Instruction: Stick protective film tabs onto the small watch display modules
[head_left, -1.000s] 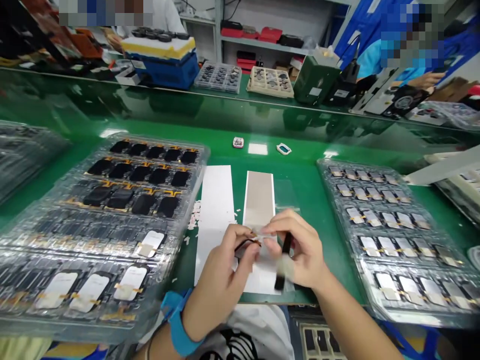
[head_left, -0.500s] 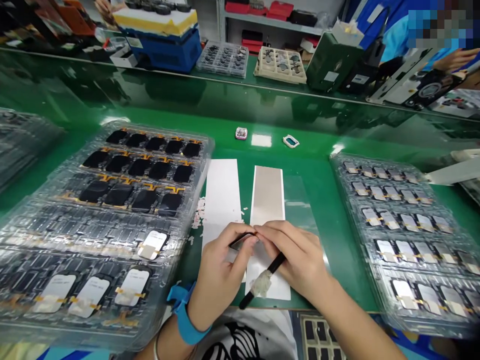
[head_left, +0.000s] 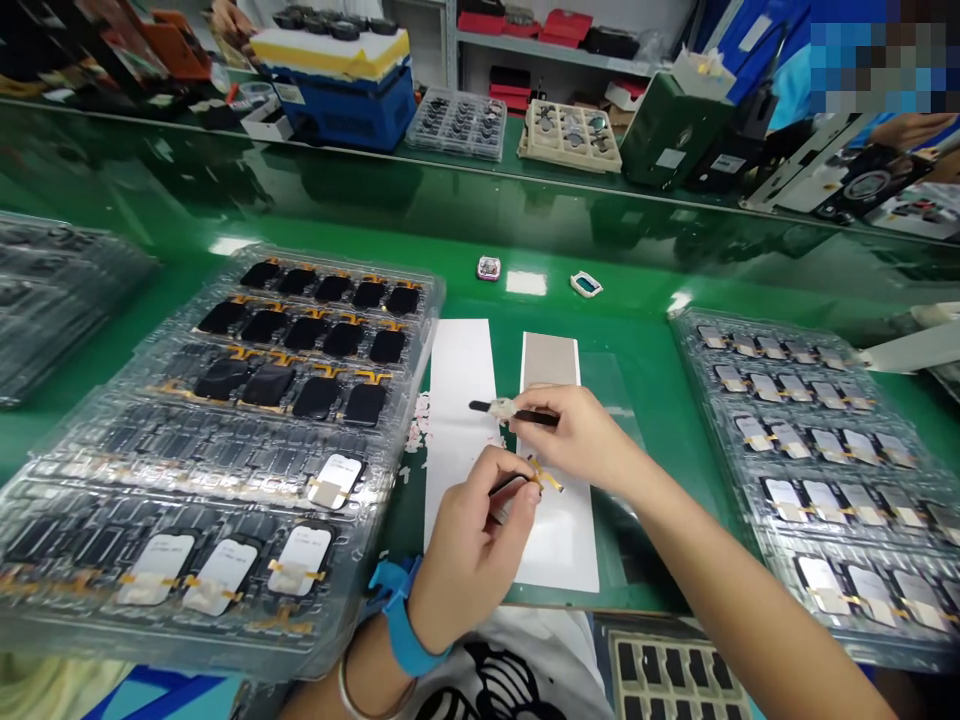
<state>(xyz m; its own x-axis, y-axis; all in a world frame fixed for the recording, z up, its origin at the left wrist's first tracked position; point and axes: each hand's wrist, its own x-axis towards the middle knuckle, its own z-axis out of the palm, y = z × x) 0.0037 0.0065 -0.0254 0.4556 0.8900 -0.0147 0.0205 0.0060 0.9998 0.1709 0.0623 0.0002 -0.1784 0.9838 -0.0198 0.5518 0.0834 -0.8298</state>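
My left hand (head_left: 469, 545), with a blue band at the wrist, pinches a small dark-edged display screen (head_left: 504, 488) between thumb and fingers. An orange flex cable (head_left: 552, 480) sticks out from its right side. Up and to the right, my right hand (head_left: 581, 430) grips a slim black tool (head_left: 538, 417) wrapped with pale tape, its free end pointing left; its exact kind is unclear. Beneath the hands lie a white paper strip (head_left: 461, 370) and a grey-beige sheet with white edges (head_left: 551, 358). My fingers hide part of the screen.
A clear tray (head_left: 420, 370) of black screens stands left, several white-backed ones in its near rows. Another tray (head_left: 750, 520) of white-backed screens is at right. Small pinkish scraps (head_left: 418, 425) lie beside the paper. Two small parts, one a white frame (head_left: 586, 285), sit farther back.
My right hand has moved up and away from the screen, and the tool now points left instead of down towards me. The left hand still holds the screen, its flex cable now showing.
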